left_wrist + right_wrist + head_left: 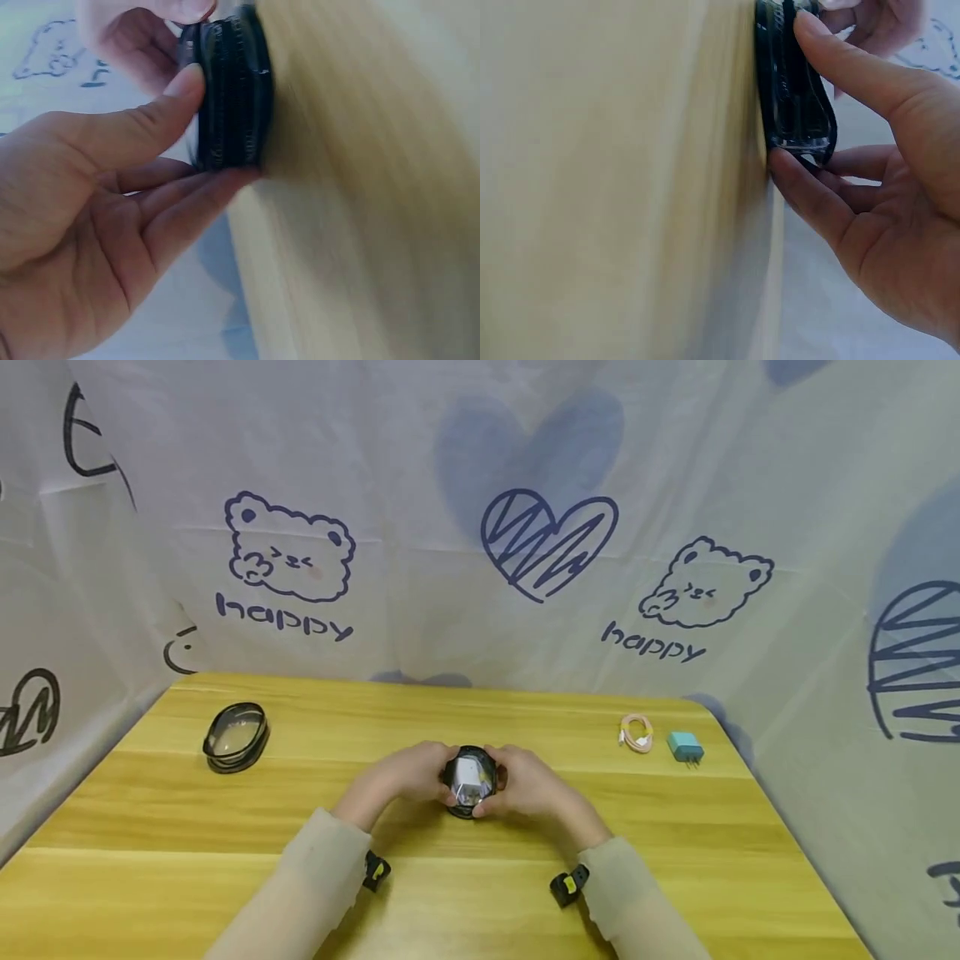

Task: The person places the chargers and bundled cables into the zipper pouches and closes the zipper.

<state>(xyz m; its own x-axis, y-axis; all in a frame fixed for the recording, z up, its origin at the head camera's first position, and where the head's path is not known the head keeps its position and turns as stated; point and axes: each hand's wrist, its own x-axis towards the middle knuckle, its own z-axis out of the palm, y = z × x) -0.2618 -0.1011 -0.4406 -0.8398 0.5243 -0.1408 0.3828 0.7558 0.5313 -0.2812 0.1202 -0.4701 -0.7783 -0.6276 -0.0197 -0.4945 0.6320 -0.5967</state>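
A small black zip pouch with a clear top [471, 779] is held between both hands near the middle of the table. My left hand [420, 772] grips its left side, and my right hand [525, 781] grips the right. In the left wrist view, the left thumb [184, 82] presses the pouch's upper face while the fingers support its edge. The right wrist view shows the right thumb [817, 30] on the upper rim and a fingertip at the lower corner. Reflections hide what lies inside the pouch.
Toward the left of the wooden table [337, 727] lies a larger black-rimmed pouch with a clear top [236, 735]. A coiled pink cable [636, 735] and a teal plug charger [686, 747] lie at the back right. Printed white cloth [420, 510] hangs behind the table.
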